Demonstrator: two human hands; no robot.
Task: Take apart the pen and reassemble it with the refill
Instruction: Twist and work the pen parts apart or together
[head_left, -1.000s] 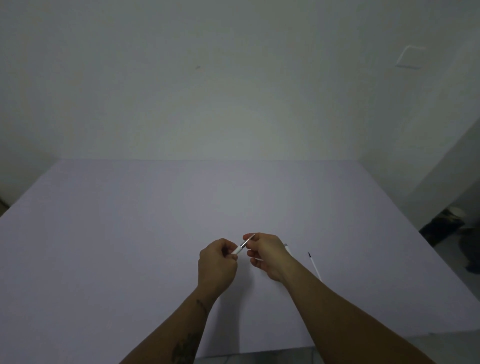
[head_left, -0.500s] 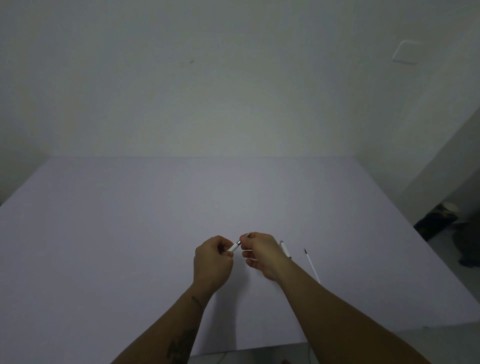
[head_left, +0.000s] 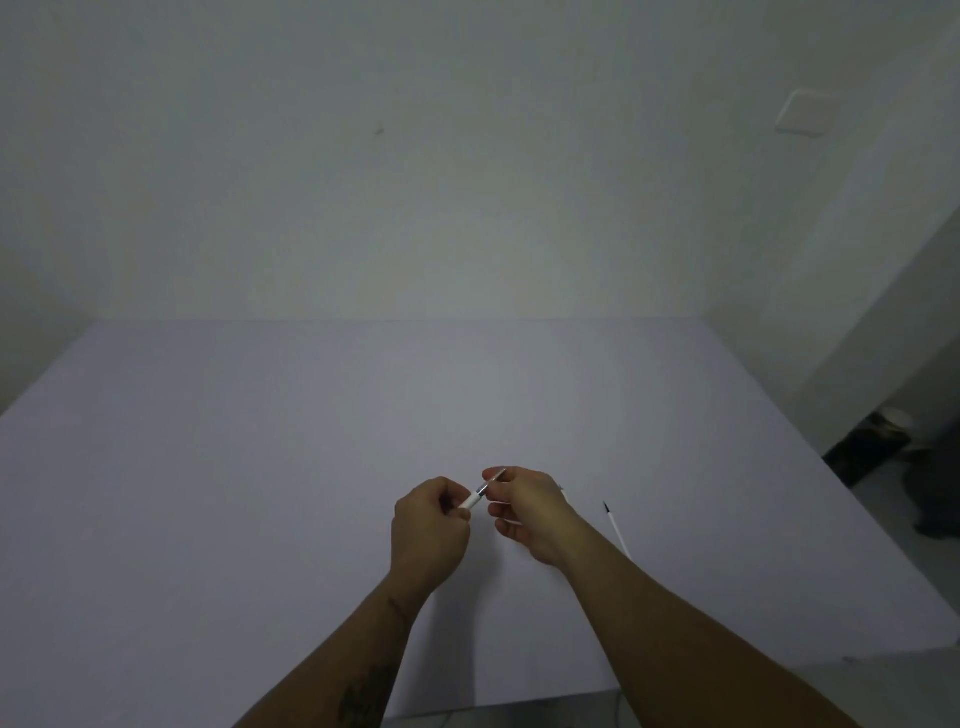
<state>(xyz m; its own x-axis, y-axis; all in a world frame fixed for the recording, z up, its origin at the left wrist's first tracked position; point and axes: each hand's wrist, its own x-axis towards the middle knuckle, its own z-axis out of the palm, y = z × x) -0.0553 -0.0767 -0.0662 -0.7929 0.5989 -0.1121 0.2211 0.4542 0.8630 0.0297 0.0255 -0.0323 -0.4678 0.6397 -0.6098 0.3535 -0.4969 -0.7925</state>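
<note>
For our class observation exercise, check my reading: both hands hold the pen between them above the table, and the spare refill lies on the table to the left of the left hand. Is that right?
One detail is wrong. The head view shows the spare refill lying on the table to the right of the right hand, not left of the left hand. The rest stands: both hands hold the pen between them above the table.

matt lilac table (head_left: 260, 467), white plastic pen (head_left: 472, 500) with metal tip
</note>
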